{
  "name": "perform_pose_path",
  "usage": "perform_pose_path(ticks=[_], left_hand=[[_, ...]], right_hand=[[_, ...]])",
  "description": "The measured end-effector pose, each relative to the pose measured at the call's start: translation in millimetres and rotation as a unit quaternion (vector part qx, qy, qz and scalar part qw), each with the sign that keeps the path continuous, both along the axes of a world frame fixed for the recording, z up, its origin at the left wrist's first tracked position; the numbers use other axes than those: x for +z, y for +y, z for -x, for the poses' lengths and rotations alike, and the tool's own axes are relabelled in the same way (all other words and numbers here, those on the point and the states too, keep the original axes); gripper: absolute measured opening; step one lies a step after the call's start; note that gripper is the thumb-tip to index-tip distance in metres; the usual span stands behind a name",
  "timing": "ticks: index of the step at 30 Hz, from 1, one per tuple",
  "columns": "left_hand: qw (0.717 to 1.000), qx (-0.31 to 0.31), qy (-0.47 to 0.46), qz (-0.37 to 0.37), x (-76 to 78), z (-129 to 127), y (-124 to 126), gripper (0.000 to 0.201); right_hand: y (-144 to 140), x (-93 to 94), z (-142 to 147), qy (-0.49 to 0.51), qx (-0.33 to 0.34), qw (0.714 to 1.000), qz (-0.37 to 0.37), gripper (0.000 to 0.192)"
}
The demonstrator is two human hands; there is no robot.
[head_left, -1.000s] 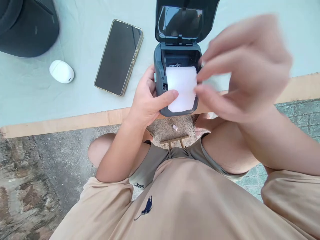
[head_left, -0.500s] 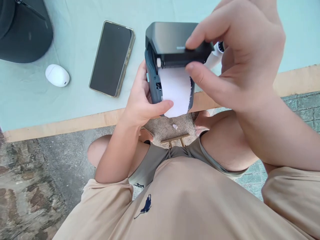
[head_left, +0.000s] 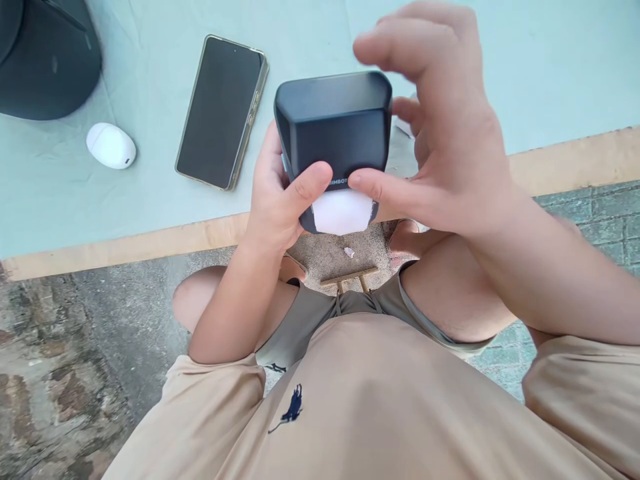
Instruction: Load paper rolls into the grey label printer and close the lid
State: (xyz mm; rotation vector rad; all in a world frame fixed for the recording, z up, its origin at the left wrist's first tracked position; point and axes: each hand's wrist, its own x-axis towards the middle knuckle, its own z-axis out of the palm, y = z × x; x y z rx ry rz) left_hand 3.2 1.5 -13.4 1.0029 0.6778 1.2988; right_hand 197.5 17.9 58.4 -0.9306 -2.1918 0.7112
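Observation:
A small dark grey label printer [head_left: 333, 123] sits at the table's near edge with its lid down. A strip of white paper [head_left: 341, 212] sticks out from under the lid at the front. My left hand [head_left: 277, 193] grips the printer's left side, thumb pressed on the lid's front edge. My right hand [head_left: 440, 133] arches over the right side; its thumb presses the lid front beside the left thumb, and the other fingers are spread above the printer.
A black smartphone [head_left: 220, 110] lies face up left of the printer. A white earbud case [head_left: 110, 145] and a dark cap [head_left: 47, 57] are farther left. The table [head_left: 125, 247] has a pale green cloth and a wooden edge. My knees are below it.
The printer lid went from fully open to shut over the paper. My right hand swung it down, and both thumbs now press its front edge.

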Motion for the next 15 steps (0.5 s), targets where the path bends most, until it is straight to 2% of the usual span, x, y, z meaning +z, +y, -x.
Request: perform_pose_path(ticks=[2,5,12,15], left_hand=[[1.000,-0.015,0.006,-0.018,0.5,-1,-2,0.047],[1.000,-0.020,0.008,-0.017,1.6,0,-3,0.045],[0.999,-0.021,0.012,0.041,7.5,2,0,0.052],[0.998,-0.011,0.000,0.054,13.6,-1,3,0.044]], right_hand=[[-2,1.1,1,0.027,0.029,0.995,0.092,0.066],[-2,0.0,2,0.060,0.048,0.983,0.167,0.065],[2,-6.1,4,0.050,0.017,0.984,0.170,0.065],[5,-10.0,2,0.016,0.010,0.990,0.138,0.065]])
